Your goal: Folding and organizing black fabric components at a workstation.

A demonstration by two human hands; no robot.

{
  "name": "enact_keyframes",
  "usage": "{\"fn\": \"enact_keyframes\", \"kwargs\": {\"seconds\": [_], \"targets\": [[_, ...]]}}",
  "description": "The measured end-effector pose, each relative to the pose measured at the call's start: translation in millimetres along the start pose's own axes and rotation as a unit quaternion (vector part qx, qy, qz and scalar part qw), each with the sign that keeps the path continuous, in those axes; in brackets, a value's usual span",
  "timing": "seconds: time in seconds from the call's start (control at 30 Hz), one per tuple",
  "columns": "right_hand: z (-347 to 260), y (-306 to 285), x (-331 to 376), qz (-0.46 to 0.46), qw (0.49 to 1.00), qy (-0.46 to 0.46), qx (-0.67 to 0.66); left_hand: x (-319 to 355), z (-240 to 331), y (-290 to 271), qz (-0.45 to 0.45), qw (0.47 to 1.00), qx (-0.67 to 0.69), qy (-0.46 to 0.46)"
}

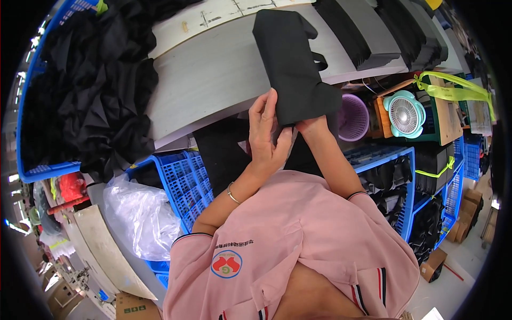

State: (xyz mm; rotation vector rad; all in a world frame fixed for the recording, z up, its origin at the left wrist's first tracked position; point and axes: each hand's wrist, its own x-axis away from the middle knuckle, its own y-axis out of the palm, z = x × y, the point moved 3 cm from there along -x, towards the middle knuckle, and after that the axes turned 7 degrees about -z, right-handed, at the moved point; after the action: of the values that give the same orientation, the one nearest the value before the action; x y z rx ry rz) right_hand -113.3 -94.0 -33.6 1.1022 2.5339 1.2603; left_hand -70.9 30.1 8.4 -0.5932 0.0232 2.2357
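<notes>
A black fabric piece (290, 69), folded and boxy with a small loop on its right side, lies partly on the grey tabletop (208, 80), its near end over the edge. Along its lower left edge is my left hand (265, 130), fingers stretched up and touching the cloth. The thumb stands apart from them, near the fabric's bottom edge. My right hand (311, 124) reaches under the near right corner of the same piece. The cloth covers its fingers, so their grip is hidden.
At the left, a blue crate (40, 173) holds heaped black fabric (101, 80). Stacked black and grey sheets (362, 37) lie at the back right. A purple basket (353, 117) and a teal fan (405, 113) stand right. Clear plastic (141, 213) hangs lower left.
</notes>
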Motion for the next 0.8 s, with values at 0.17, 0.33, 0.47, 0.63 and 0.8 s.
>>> {"fn": "enact_keyframes", "kwargs": {"seconds": [0.17,0.33,0.47,0.63,0.8], "targets": [[28.4,-44.9,-30.1,0.055,0.911,-0.182,0.367,-5.6,-20.5,-8.5,0.006,0.997,-0.080,0.012],[-8.5,-0.7,-13.5,-0.035,0.784,-0.122,0.607,11.5,-61.0,-12.6,0.060,0.984,0.020,-0.169],[-15.5,-2.0,-16.7,-0.216,0.937,0.118,0.248,21.0,-91.4,-21.5,0.142,0.920,0.234,-0.280],[28.5,1.7,-13.1,-0.064,0.473,-0.139,0.868,26.4,-103.3,12.1,0.118,0.844,0.391,-0.346],[36.2,19.2,-7.7,-0.120,0.487,0.001,0.865,40.1,-155.1,21.3,0.035,0.807,0.464,-0.364]]}}
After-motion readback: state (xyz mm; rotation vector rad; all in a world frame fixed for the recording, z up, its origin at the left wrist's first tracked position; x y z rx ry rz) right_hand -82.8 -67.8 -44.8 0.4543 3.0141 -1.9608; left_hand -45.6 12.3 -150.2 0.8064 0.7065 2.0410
